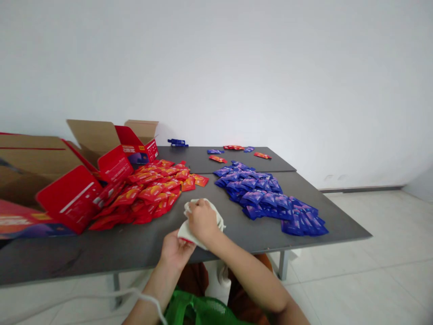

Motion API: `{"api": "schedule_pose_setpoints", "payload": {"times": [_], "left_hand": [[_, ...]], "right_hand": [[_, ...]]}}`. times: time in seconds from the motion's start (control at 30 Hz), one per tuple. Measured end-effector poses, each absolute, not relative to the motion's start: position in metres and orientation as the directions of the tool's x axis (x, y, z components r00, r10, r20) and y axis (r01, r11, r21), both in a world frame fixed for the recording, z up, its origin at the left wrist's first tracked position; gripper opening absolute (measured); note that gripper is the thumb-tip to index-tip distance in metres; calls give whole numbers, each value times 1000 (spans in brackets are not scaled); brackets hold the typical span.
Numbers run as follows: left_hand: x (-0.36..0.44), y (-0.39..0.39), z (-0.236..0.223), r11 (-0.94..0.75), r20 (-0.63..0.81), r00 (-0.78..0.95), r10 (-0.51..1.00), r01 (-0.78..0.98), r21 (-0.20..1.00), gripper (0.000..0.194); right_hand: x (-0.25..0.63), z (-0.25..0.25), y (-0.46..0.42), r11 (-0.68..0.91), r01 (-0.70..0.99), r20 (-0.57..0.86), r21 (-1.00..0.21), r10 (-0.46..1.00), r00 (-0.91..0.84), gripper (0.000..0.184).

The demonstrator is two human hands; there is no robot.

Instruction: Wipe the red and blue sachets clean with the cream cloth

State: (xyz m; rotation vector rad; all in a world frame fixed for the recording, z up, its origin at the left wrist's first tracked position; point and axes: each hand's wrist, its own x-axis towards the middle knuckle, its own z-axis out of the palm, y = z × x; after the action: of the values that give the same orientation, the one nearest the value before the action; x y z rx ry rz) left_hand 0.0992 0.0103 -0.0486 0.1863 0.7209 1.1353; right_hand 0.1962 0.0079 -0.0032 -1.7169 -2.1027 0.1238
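A small white cloth pouch (216, 216) lies at the near edge of the dark grey table (135, 246), held by both hands. My left hand (176, 250) grips its lower end, where a bit of red shows inside. My right hand (202, 220) is closed over its top. A heap of red packets (152, 192) lies just left of the hands. To the right spreads a heap of blue packets (267, 196).
Open red-and-brown cardboard boxes (84, 180) crowd the table's left side. A few loose red and blue packets (233, 151) and a small blue object (177, 142) lie at the far edge by the white wall. A green bag (199, 311) sits below in my lap.
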Motion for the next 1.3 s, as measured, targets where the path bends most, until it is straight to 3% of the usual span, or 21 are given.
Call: {"api": "schedule_pose_setpoints", "payload": {"times": [0.1,0.23,0.4,0.57,0.7,0.8,0.87,0.97,1.1,1.2,1.3], "left_hand": [[109,24,-39,509,-548,243,800,-758,407,22],[116,38,-31,515,-619,164,768,-732,446,20],[119,26,-38,460,-479,266,837,-815,352,18],[101,24,-52,598,-446,444,777,-741,304,24],[104,24,-55,561,-360,449,818,-761,325,26],[110,17,-54,503,-198,463,864,-809,304,36],[111,14,-54,501,-118,490,864,-805,317,41],[112,14,-58,516,-119,511,851,-777,361,37],[115,17,-65,437,-90,437,895,-816,377,47],[118,16,-67,389,-60,400,915,-830,399,62],[120,16,-65,426,-81,433,898,-807,409,52]], "right_hand": [[204,-8,13,180,925,273,-334,958,-88,18],[202,-23,11,258,893,318,-369,938,-139,24],[214,-10,35,130,948,182,-289,980,-80,24],[210,-16,8,368,899,195,-237,925,-327,20],[214,-23,5,231,920,242,-316,957,-158,23],[223,-20,20,65,956,226,-288,974,2,25],[225,-21,24,65,965,237,-254,971,-3,25],[223,-26,19,165,962,303,-219,948,-94,28],[220,-28,12,127,960,317,-248,947,-44,31],[220,-26,8,237,941,281,-240,945,-166,29],[227,-21,13,226,948,171,-223,967,-190,26]]}}
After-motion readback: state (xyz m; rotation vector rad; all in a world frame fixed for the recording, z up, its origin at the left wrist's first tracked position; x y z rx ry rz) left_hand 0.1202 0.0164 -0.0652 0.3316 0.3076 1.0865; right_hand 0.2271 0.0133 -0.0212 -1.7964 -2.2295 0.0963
